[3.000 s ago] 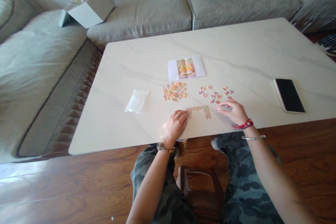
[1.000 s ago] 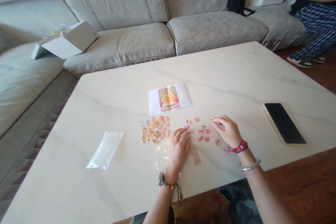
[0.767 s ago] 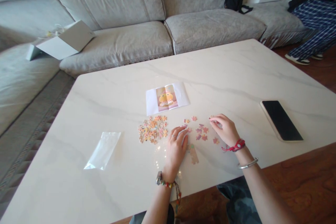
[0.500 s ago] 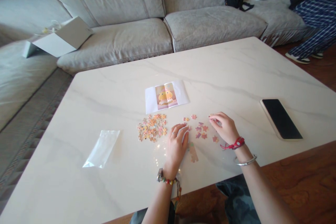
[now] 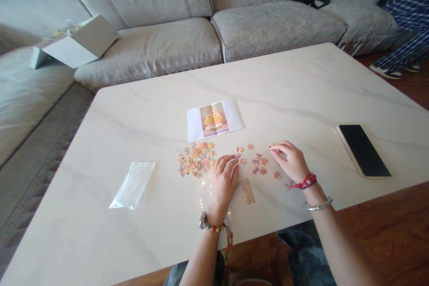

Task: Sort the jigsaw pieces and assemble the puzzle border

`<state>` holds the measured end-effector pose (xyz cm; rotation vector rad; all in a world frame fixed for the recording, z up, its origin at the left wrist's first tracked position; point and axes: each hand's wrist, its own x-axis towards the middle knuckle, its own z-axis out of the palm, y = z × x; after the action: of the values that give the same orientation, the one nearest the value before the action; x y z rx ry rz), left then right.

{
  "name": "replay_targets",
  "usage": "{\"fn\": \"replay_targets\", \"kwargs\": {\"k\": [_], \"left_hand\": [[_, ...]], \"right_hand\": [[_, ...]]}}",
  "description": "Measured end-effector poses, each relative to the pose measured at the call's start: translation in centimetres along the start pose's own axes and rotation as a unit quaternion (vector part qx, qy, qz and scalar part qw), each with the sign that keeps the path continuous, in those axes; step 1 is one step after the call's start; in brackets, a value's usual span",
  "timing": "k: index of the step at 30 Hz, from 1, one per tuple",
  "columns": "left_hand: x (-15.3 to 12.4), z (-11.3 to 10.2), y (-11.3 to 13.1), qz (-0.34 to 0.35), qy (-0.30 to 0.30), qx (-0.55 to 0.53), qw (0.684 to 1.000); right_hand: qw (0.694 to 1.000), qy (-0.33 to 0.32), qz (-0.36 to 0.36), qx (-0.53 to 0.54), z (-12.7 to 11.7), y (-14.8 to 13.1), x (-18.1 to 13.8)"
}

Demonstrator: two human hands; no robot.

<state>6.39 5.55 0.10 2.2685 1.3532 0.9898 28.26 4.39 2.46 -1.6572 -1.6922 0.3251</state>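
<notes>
My left hand (image 5: 224,183) rests over the table between the big heap of jigsaw pieces (image 5: 196,159) and a few scattered ones. Its fingers are stretched and the thumb stands apart, with a purple piece (image 5: 237,156) by the fingertips. My right hand (image 5: 292,161) pinches a small jigsaw piece (image 5: 272,145) at its fingertips, partly hidden. Between the hands lies a loose group of pinkish-purple pieces (image 5: 260,163). Just right of my left wrist is a joined strip of pieces (image 5: 248,192), partly covered by the hand.
A paper with a printed yellow picture (image 5: 215,119) lies beyond the pieces. To the left is a clear plastic bag (image 5: 133,185), to the right a phone (image 5: 363,149). A grey sofa (image 5: 161,44) runs behind the marble-look table (image 5: 140,111). Someone in checked trousers (image 5: 407,22) is at far right.
The view has shifted slightly. My left hand has turned a little and uncovered more of the joined strip and a pink piece by its fingertips. The right hand keeps its pinch.
</notes>
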Motion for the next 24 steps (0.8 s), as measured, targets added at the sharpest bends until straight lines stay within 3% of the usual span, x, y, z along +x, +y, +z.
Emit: {"fn": "replay_targets", "kwargs": {"k": [17,24], "left_hand": [[0.0,0.4,0.1,0.017,0.003,-0.003,1.0],[0.0,0.4,0.3,0.021,-0.009,-0.002,1.0]], "right_hand": [[1.0,-0.006,0.018,-0.018,-0.9,0.9,-0.4],[0.992,-0.098,-0.053,-0.061,0.6,1.0,-0.8]]}}
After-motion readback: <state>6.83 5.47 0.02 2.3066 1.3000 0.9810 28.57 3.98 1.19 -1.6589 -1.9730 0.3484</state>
